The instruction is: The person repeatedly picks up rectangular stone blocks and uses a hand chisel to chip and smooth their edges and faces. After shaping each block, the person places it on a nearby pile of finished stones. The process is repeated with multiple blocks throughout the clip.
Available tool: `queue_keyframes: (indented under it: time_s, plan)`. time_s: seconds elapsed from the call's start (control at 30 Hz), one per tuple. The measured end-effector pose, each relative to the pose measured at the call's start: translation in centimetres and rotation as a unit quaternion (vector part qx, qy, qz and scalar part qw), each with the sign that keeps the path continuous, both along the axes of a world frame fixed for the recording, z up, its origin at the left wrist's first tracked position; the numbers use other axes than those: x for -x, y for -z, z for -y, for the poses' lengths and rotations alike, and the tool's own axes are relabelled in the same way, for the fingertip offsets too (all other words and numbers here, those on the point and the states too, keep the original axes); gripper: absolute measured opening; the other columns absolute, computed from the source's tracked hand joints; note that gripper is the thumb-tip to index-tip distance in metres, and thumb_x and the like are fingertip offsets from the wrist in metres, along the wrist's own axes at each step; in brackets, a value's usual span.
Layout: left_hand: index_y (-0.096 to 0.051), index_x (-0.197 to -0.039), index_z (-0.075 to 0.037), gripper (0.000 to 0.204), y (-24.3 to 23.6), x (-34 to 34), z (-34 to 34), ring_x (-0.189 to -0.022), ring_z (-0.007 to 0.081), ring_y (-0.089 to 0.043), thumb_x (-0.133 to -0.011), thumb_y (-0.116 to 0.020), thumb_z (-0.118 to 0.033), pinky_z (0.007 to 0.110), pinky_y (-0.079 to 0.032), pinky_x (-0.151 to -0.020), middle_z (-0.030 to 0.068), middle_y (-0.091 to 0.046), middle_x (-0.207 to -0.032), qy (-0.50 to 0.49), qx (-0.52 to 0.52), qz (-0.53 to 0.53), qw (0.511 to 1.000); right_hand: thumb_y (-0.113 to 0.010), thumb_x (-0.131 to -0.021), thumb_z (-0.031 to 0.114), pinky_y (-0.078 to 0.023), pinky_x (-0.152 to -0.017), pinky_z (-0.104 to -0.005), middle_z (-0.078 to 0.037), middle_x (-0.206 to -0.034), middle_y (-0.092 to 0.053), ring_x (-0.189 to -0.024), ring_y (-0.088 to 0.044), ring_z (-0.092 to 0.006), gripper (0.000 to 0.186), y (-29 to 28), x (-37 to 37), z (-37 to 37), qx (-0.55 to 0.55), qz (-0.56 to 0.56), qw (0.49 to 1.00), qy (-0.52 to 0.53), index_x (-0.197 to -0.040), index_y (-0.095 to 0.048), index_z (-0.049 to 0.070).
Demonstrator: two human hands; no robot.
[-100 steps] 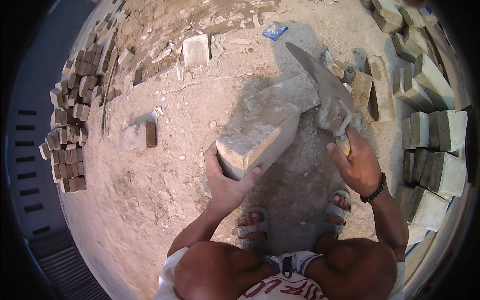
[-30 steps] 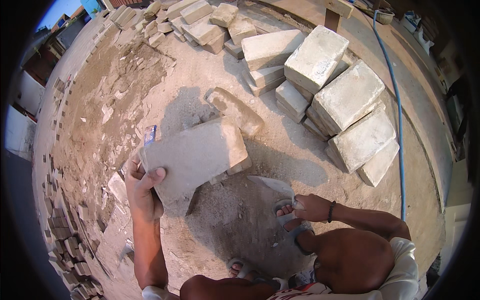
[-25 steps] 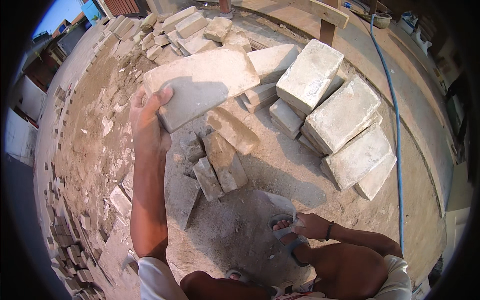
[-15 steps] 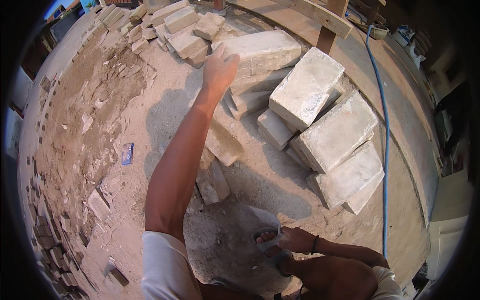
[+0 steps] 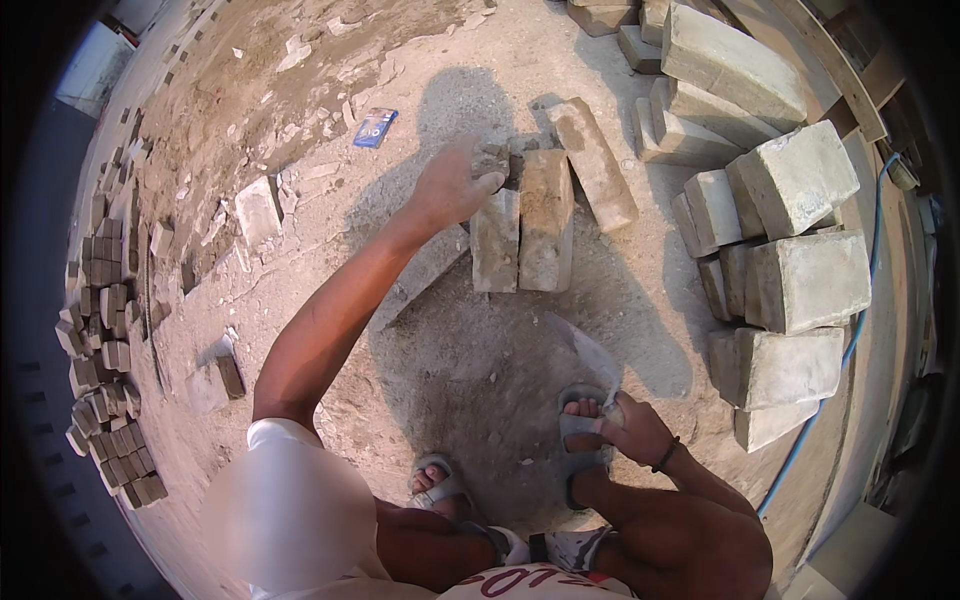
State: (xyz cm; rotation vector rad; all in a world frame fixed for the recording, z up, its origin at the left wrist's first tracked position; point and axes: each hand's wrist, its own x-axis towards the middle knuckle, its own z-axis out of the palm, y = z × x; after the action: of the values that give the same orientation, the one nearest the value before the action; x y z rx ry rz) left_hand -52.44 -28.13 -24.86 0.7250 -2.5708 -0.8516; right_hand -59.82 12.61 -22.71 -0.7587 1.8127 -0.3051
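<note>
My left hand (image 5: 452, 188), smeared by motion, reaches over the left one of three bricks in the middle of the ground. Its thumb lies across that grey-brown brick (image 5: 495, 245); whether the fingers grip it cannot be made out. Right beside it lies a browner brick (image 5: 547, 220), and a third brick (image 5: 594, 167) is angled away. Low on the right, my right hand (image 5: 637, 430) is closed around the handle end of a hand tool with a pale, flat blade (image 5: 588, 352). The blade points up and left, above my sandalled foot.
Large pale blocks (image 5: 800, 280) are stacked on the right, with a blue hose (image 5: 790, 465) behind them. A grey slab (image 5: 425, 285) lies under my left forearm. Several small bricks (image 5: 120, 450) line the far left. A blue packet (image 5: 375, 127) rests on the sandy ground.
My view has swung left and down. The left hand has come back from the long block in the far pile to the middle bricks. The right hand keeps its grip on the bladed tool.
</note>
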Motion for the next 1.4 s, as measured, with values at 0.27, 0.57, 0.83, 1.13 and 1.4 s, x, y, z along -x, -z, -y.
queue_keyframes:
  time_s: [0.27,0.57,0.83,1.13,1.4]
  plan:
    - [-0.005,-0.158,-0.015,0.12,1.5,-12.8,1.5,-0.145,0.0506,-0.016,-0.072,-0.085,-0.037,0.051,-0.02,-0.12,0.0314,-0.009,-0.159,-0.005,-0.049,0.435,0.899,-0.059,-0.088,0.023,-0.05,-0.093,-0.0395,-0.009,-0.118,-0.07,-0.106,-0.067,-0.0318,0.045,-0.7,-2.1,0.7,0.026,0.02,0.999,0.039,-0.126,-0.054,0.0]
    - [-0.009,-0.156,-0.007,0.135,11.2,-25.2,-5.9,-0.141,0.0491,-0.022,-0.056,-0.095,-0.033,0.049,-0.024,-0.119,0.0317,-0.01,-0.154,-0.14,-0.086,0.118,0.979,-0.063,-0.086,0.031,-0.05,-0.09,-0.0427,-0.022,-0.108,-0.069,-0.104,-0.066,-0.0374,0.049,2.1,-4.0,0.0,0.03,-0.004,0.999,0.015,-0.127,-0.057,0.005]
    - [-0.022,-0.153,-0.011,0.115,9.1,-23.3,-3.9,-0.139,0.0503,-0.023,-0.061,-0.089,-0.028,0.051,-0.025,-0.116,0.034,-0.02,-0.148,-0.156,-0.066,0.076,0.983,-0.064,-0.086,0.032,-0.048,-0.093,-0.0441,-0.027,-0.114,-0.064,-0.111,-0.061,-0.0412,0.053,4.0,-5.7,3.4,0.099,-0.007,0.992,-0.076,-0.127,-0.054,0.0]
    - [-0.033,-0.145,-0.01,0.102,-5.9,-18.0,-6.3,-0.129,0.0434,-0.031,-0.059,-0.084,-0.029,0.053,-0.029,-0.111,0.025,-0.035,-0.139,-0.108,0.018,0.196,0.975,-0.058,-0.092,0.027,-0.046,-0.094,-0.0426,-0.026,-0.112,-0.064,-0.106,-0.063,-0.0363,0.056,3.0,-6.4,6.7,0.15,0.053,0.987,-0.005,-0.133,-0.043,-0.007]
    - [-0.021,-0.149,-0.005,0.118,-3.3,-22.2,-7.2,-0.133,0.0377,-0.031,-0.057,-0.093,-0.022,0.045,-0.03,-0.115,0.0203,-0.03,-0.141,-0.127,0.029,0.055,0.99,-0.061,-0.091,0.023,-0.051,-0.075,-0.0437,-0.025,-0.095,-0.065,-0.086,-0.067,-0.0364,0.047,-1.9,-8.1,14.4,0.334,0.06,0.941,-0.005,-0.124,-0.046,-0.007]
